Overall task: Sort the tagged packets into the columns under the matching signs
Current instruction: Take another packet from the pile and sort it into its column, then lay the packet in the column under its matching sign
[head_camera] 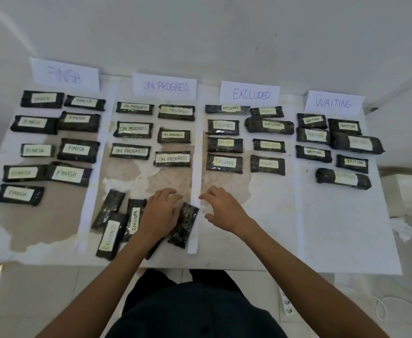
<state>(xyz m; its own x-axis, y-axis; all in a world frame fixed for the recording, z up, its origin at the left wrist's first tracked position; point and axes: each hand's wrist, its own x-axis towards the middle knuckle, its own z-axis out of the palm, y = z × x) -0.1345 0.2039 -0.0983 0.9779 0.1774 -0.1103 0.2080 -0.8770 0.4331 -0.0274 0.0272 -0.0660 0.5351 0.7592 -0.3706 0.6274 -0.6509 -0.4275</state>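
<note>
While a WAITING packet (134, 220) lies under the ON PROGRESS sign (164, 86), left hand (160, 212) and right hand (224, 208) show loose, empty fingers.

Head-worn wide-angle view, forward and down, close above the table (261, 215).

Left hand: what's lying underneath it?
A dark packet pokes out from under the left hand; most of it, and its tag if any, is covered.
</note>
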